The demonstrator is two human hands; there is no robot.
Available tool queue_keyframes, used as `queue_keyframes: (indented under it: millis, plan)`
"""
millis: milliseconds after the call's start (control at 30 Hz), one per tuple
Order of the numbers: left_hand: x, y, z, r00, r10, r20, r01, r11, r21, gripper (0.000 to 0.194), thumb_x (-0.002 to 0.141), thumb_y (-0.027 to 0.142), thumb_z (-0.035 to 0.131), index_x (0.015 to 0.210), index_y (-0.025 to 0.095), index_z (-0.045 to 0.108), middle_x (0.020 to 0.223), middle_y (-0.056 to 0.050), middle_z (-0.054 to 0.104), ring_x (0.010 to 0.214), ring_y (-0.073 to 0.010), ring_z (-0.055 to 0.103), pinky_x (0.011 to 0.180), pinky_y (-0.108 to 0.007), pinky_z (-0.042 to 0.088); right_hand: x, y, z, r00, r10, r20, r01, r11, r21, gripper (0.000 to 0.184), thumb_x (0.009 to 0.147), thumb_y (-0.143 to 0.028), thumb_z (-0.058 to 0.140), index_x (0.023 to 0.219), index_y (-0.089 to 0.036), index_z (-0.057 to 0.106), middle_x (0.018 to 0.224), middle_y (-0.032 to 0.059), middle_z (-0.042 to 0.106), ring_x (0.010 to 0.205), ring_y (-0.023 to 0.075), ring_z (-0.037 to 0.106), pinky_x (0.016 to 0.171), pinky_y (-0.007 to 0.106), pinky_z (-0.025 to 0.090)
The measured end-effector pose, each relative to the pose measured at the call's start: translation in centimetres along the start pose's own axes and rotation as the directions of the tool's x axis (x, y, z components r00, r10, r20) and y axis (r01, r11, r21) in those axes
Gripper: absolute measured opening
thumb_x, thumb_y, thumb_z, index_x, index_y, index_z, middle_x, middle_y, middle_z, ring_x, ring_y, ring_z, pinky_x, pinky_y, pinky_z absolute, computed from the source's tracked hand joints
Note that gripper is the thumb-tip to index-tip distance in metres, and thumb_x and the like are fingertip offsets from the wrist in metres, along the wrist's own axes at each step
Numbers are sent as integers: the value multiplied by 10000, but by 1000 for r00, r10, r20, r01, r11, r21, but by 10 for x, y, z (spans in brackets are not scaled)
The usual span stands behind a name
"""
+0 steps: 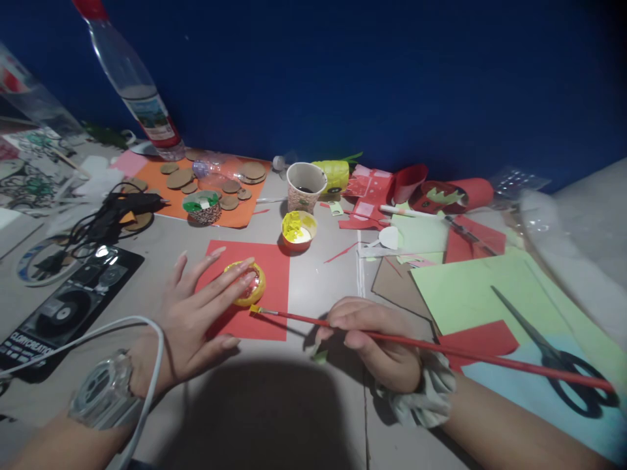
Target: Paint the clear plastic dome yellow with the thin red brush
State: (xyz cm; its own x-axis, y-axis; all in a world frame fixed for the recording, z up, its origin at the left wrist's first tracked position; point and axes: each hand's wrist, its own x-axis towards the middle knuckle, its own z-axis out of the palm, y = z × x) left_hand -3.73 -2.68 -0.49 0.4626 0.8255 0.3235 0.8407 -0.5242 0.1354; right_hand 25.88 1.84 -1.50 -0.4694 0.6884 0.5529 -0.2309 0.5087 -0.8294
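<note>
My left hand (203,307) lies with fingers stretched out, their tips resting on a round, yellow-painted ring (259,285) with a shiny middle. Under the ring is a red sheet of paper (275,261). My right hand (377,339) is closed around a long red paintbrush (298,318). Yellow paint covers the bristles, which are close to the ring's lower right edge; whether they touch it I cannot tell. Behind the sheet stands a small cup of yellow and white paint (298,243), with a paper cup of dark liquid (304,192) just beyond it.
Black scissors (553,356) lie on coloured paper (455,294) at the right. At left are a glue gun (132,201), a tape roll (24,264), a black package (73,310) and a white cable (159,346). A bottle (147,111) stands behind orange paper (240,212) with cardboard discs.
</note>
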Motion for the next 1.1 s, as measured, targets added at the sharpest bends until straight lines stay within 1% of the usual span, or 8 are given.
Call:
queue_keyframes:
  millis: [100, 267, 367, 467, 600, 700, 967, 1100]
  plan:
    - [0, 0, 0, 1000, 4, 4, -4, 1000, -5, 698, 957, 641, 288, 1555, 283, 270, 1519, -60, 489, 1496, -354, 226, 1198, -572, 14, -2, 4, -1, 988, 69, -135, -69, 998, 3, 168, 964, -192, 568, 1071, -255, 681, 805, 42, 758, 740, 182, 715, 660, 343, 593]
    - [-1, -1, 1, 1000, 6, 8, -7, 1000, 11, 674, 972, 624, 257, 1551, 279, 270, 1510, -75, 499, 1491, -352, 231, 1193, -567, 21, 2, 6, -5, 911, 143, -387, -137, 990, 43, 116, 995, -232, 543, 947, -245, 648, 736, -11, 723, 633, 139, 691, 573, 274, 569]
    - [0, 0, 1, 1000, 12, 15, -13, 1000, 10, 684, 976, 643, 228, 1538, 259, 290, 1514, -74, 494, 1503, -319, 197, 1206, -519, -17, 8, 9, -10, 865, 148, -479, -126, 989, 78, 144, 1003, -275, 536, 903, -244, 635, 703, -28, 689, 589, 116, 654, 540, 238, 549]
    - [0, 0, 1, 1000, 12, 11, -12, 1000, -12, 708, 974, 659, 226, 1538, 232, 268, 1517, -77, 490, 1526, -256, 133, 1219, -459, -42, 14, 14, -17, 819, 113, -563, -120, 992, 25, 125, 987, -315, 569, 921, -247, 650, 721, -25, 673, 615, 110, 643, 564, 229, 550]
    - [0, -1, 3, 1000, 12, 7, -12, 999, -41, 734, 969, 670, 237, 1541, 211, 237, 1522, -96, 480, 1534, -231, 106, 1225, -446, -39, 18, 23, -24, 765, 135, -630, -202, 979, -35, 53, 945, -294, 639, 970, -249, 655, 826, -13, 685, 723, 119, 674, 640, 244, 587]
    - [-1, 0, 4, 1000, 6, 16, -5, 999, -45, 736, 961, 680, 247, 1518, 200, 282, 1533, -110, 462, 1531, -245, 120, 1224, -451, -47, 20, 25, -24, 767, 183, -615, -261, 965, -38, 58, 951, -296, 628, 971, -242, 639, 840, -10, 696, 750, 125, 690, 644, 250, 605]
    - [0, 0, 5, 1000, 10, -11, -10, 999, -46, 685, 969, 649, 270, 1469, 192, 377, 1519, -108, 482, 1538, -232, 105, 1225, -425, -44, 27, 24, -22, 784, 181, -594, -298, 949, -104, 115, 972, -336, 587, 921, -237, 557, 775, -24, 731, 683, 136, 704, 643, 285, 603]
    - [-1, -2, 7, 1000, 8, -26, -9, 999, -41, 666, 973, 641, 268, 1468, 212, 390, 1527, -88, 476, 1536, -244, 122, 1227, -435, -35, 36, 21, -25, 828, 185, -530, -360, 900, -247, 126, 981, -358, 562, 949, -237, 571, 846, -5, 731, 732, 152, 705, 673, 310, 591]
